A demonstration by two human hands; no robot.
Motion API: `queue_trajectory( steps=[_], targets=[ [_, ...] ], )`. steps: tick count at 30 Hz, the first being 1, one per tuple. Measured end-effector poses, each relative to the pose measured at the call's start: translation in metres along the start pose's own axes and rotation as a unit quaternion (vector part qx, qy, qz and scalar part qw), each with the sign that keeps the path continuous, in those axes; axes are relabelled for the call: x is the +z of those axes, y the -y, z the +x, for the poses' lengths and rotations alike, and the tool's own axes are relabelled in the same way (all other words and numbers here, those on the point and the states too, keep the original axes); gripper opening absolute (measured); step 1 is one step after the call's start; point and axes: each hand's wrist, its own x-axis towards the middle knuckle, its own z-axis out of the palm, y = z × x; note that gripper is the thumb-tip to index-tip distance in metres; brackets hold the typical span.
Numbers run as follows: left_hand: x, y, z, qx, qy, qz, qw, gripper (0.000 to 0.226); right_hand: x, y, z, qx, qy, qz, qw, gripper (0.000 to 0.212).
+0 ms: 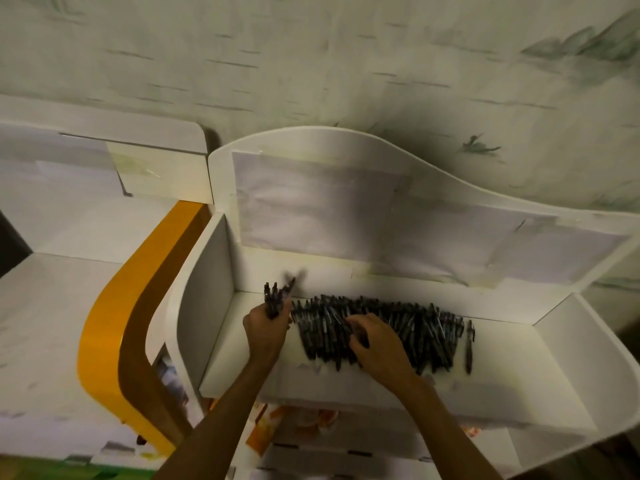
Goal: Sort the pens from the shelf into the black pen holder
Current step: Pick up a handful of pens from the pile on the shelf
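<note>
A wide pile of several dark pens [426, 327] lies along the back of a white shelf [502, 379]. One pen [469, 346] lies apart at the pile's right end. My left hand [265, 332] is at the pile's left end, closed around a bundle of pens [275, 297] that stick upward out of the fist. My right hand [375, 342] rests on the middle of the pile with its fingers curled among the pens; whether it grips any I cannot tell. No black pen holder is in view.
The shelf has upright white side panels at left [204, 306] and right [588, 355] and a curved white back board [346, 202]. A curved orange panel [114, 334] stands to the left. Another white shelf [52, 306] lies further left. Patterned wall behind.
</note>
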Motion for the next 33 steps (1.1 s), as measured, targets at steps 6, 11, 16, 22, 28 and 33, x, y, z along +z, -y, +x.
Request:
queue_trajectory(
  steps=[6,11,16,22,28,33],
  targets=[
    [0.007,0.000,0.009,0.016,0.012,-0.012,1.000,0.043,-0.001,0.000,-0.001,0.003,-0.002,-0.001,1.000,0.035],
    [0.008,0.017,0.006,0.018,-0.010,0.006,1.000,0.046,-0.002,0.003,0.007,-0.001,-0.011,0.012,1.000,0.035],
    [0.009,0.033,-0.005,0.018,-0.042,0.064,0.997,0.041,0.000,0.010,0.011,-0.008,-0.029,0.027,0.999,0.033],
    [0.018,0.026,0.004,0.105,-0.072,0.079,0.989,0.030,-0.001,0.012,0.010,-0.004,-0.025,0.026,0.999,0.035],
    [0.009,0.047,0.001,0.043,-0.047,0.093,0.994,0.030,0.000,0.014,0.007,-0.006,-0.022,0.021,1.000,0.036],
    [-0.006,0.026,0.004,-0.051,-0.010,0.091,0.994,0.038,-0.004,0.023,0.008,-0.015,-0.026,0.040,0.999,0.036]
  ],
)
